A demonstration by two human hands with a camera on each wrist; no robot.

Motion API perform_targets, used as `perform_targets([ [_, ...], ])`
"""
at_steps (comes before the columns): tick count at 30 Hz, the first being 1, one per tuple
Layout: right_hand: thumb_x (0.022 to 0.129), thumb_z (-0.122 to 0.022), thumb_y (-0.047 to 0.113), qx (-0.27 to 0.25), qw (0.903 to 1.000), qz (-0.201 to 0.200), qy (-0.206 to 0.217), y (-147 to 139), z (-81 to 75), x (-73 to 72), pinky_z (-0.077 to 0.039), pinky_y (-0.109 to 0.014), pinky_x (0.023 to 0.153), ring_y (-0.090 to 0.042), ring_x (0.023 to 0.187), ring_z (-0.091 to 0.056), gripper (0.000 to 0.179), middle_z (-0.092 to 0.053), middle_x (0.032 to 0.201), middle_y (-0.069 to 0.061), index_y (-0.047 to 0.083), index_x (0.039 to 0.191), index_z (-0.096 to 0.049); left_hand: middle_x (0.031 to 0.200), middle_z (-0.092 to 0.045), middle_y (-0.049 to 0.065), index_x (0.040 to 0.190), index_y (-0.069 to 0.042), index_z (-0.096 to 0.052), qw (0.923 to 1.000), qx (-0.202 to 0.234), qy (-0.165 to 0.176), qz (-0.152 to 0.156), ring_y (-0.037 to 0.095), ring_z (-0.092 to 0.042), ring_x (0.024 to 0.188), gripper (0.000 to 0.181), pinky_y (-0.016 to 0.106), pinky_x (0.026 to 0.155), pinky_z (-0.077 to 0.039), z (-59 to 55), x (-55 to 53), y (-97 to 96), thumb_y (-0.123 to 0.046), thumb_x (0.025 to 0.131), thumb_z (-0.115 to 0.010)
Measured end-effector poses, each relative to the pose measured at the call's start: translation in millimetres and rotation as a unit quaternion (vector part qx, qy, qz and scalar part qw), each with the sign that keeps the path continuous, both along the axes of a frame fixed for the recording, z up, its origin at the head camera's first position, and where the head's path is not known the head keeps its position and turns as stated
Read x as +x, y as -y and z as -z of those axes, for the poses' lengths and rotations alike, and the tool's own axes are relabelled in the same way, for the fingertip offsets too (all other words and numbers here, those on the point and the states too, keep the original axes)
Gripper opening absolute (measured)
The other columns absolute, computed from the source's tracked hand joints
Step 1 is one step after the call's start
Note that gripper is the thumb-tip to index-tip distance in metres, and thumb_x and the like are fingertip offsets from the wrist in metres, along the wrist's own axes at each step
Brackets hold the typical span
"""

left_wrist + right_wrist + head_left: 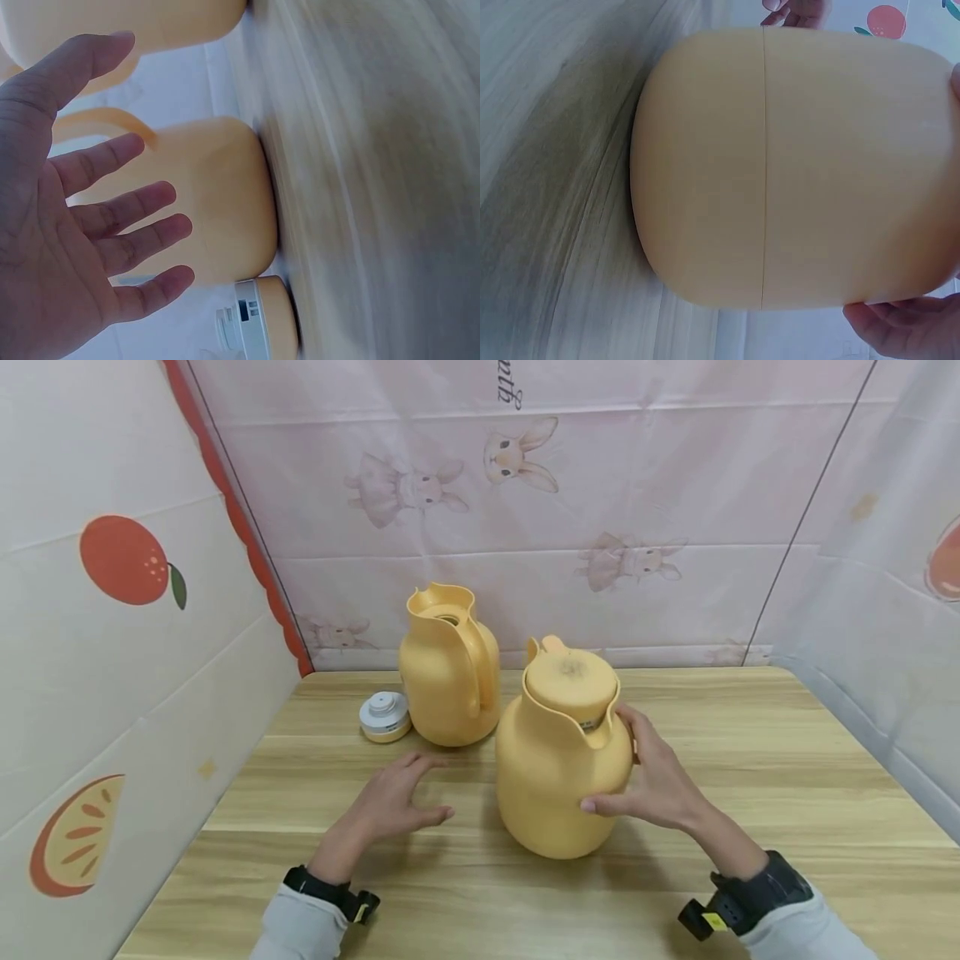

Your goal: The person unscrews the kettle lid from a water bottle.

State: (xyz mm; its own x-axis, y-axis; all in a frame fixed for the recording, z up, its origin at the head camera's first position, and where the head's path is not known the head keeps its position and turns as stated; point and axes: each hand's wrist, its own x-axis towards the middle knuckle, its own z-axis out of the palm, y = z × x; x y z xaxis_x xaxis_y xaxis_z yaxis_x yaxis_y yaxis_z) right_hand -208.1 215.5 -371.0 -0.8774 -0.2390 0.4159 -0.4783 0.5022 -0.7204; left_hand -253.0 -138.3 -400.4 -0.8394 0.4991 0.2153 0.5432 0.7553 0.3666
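A yellow vacuum jug (562, 777) with its lid (572, 681) seated in the collar stands on the wooden table. My right hand (656, 777) grips its right side, thumb across the front and fingers round the far side. In the right wrist view the jug body (795, 172) fills most of the frame. To the left, my left hand (393, 802) hovers with fingers spread and holds nothing. Behind it stands a second yellow jug (442, 681), its top uncovered. A white-and-yellow stopper lid (385, 717) lies beside that jug's base.
The light wooden table (750, 735) ends at a pale back curtain (675, 485) printed with rabbits. A white fruit-print sheet (150, 693) bounds the left side, and another sheet (885, 652) hangs on the right.
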Motion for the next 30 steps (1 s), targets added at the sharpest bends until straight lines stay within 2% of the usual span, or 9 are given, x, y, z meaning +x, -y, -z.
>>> perform_targets([
  [7, 0.053, -0.090, 0.030, 0.004, 0.9995, -0.031, -0.005, -5, 0.0, 4.2, -0.044, -0.046, 0.083, -0.022, 0.116, -0.044, 0.113, -0.040, 0.134, -0.007, 0.010, 0.143, -0.024, 0.118, -0.054, 0.005, 0.125, -0.015, -0.057, 1.0000, -0.003, -0.007, 0.001, 0.022, -0.050, 0.107, 0.062, 0.046, 0.086, -0.042, -3.1, -1.8, -3.8, -0.043, 0.073, -0.076],
  [17, 0.052, -0.091, 0.029, 0.016, 0.9984, -0.050, -0.023, -9, 2.0, 11.6, -0.047, -0.040, 0.082, -0.021, 0.115, -0.046, 0.116, -0.042, 0.133, -0.007, 0.010, 0.144, -0.024, 0.123, -0.052, 0.005, 0.124, -0.012, -0.056, 0.9996, 0.020, -0.012, 0.012, 0.022, -0.049, 0.111, 0.062, 0.045, 0.088, -0.042, -8.3, -6.0, -10.1, -0.040, 0.073, -0.077],
  [23, 0.057, -0.089, 0.023, 0.014, 0.9977, -0.065, -0.014, -14, 4.5, 11.2, -0.043, -0.046, 0.088, -0.021, 0.121, -0.041, 0.114, -0.037, 0.138, -0.009, 0.011, 0.146, -0.019, 0.123, -0.054, 0.006, 0.121, -0.008, -0.057, 0.9965, 0.056, -0.054, 0.032, 0.021, -0.051, 0.111, 0.058, 0.041, 0.089, -0.043, -10.2, -11.5, -19.1, -0.034, 0.074, -0.078],
  [27, 0.059, -0.087, 0.019, 0.016, 0.9968, -0.076, -0.021, -19, 5.8, 10.0, -0.042, -0.049, 0.087, -0.022, 0.120, -0.041, 0.111, -0.039, 0.137, -0.009, 0.014, 0.146, -0.020, 0.115, -0.059, 0.007, 0.118, -0.004, -0.057, 0.9889, 0.091, -0.102, 0.057, 0.020, -0.054, 0.106, 0.053, 0.036, 0.089, -0.043, -13.7, -15.8, -28.9, -0.028, 0.076, -0.077],
  [30, 0.060, -0.087, 0.018, 0.018, 0.9958, -0.086, -0.027, -22, 6.0, 9.3, -0.043, -0.049, 0.085, -0.022, 0.118, -0.042, 0.110, -0.040, 0.136, -0.009, 0.015, 0.147, -0.020, 0.113, -0.060, 0.008, 0.117, -0.001, -0.058, 0.9823, 0.124, -0.121, 0.071, 0.020, -0.055, 0.104, 0.049, 0.034, 0.088, -0.044, -17.9, -18.4, -37.2, -0.024, 0.077, -0.076],
])
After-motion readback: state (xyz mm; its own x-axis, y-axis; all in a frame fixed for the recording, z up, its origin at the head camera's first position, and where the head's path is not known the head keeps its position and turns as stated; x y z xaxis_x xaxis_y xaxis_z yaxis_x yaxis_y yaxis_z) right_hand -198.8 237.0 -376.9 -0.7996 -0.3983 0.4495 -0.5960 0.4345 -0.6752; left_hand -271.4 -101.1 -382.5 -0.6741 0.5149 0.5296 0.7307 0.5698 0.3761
